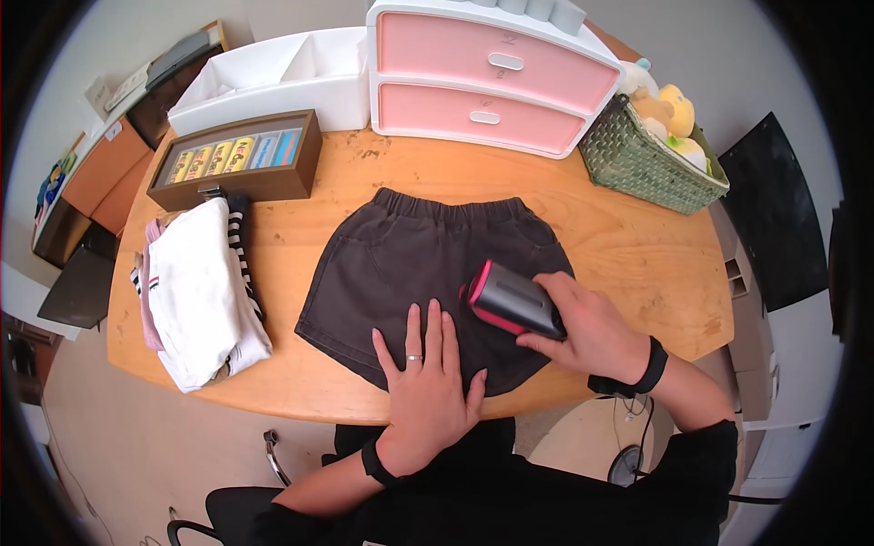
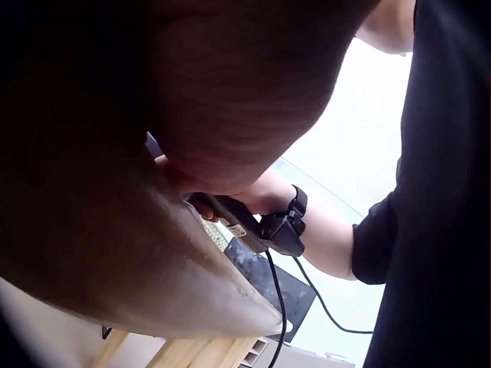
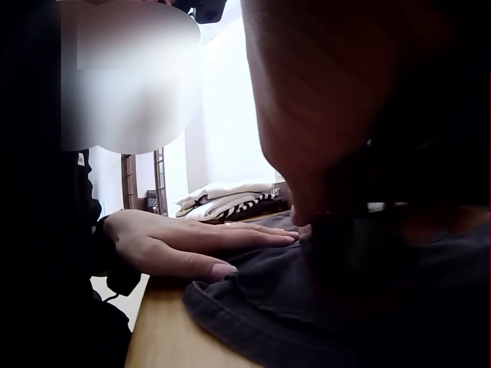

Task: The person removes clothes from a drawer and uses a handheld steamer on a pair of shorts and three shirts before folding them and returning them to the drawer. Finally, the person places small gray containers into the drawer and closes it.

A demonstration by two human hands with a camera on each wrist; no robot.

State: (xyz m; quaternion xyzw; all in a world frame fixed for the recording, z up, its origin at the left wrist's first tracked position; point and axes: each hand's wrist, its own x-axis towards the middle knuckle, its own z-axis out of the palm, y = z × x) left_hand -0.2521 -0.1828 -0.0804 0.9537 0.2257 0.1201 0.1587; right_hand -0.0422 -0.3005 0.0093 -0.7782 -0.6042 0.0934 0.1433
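A person's left hand (image 1: pixel 425 393) lies flat on dark shorts (image 1: pixel 382 273) at the middle of a wooden desk (image 1: pixel 637 259), thumb and little finger spread wide at the shorts' 6 o'clock hem. The right hand (image 1: pixel 599 335), at 4 o'clock, holds a gray-and-pink handheld device (image 1: pixel 519 298) over the right half of the shorts, thumb and fingers curled round its body; whether the device touches the fabric cannot be told.

Around the shorts stand several containers. At 10 o'clock, a brown box (image 1: pixel 264 187) shows a row of yellow packs (image 1: pixel 218 157) and blue ones (image 1: pixel 276 148) beside them. Behind it, at 11 o'clock, a white bin (image 1: pixel 291 109) is split by dividers, its contents mostly hidden. Just past 12, a drawer unit (image 1: pixel 437 50) has both pink fronts closed, concealing what is inside, with pale cylinders (image 1: pixel 539 9) on top. At 2 o'clock, a green woven basket (image 1: pixel 642 173) brims with stuffed toys (image 1: pixel 675 109), one of them yellow. Folded clothes (image 1: pixel 200 291), white uppermost, lie stacked at 9 o'clock.
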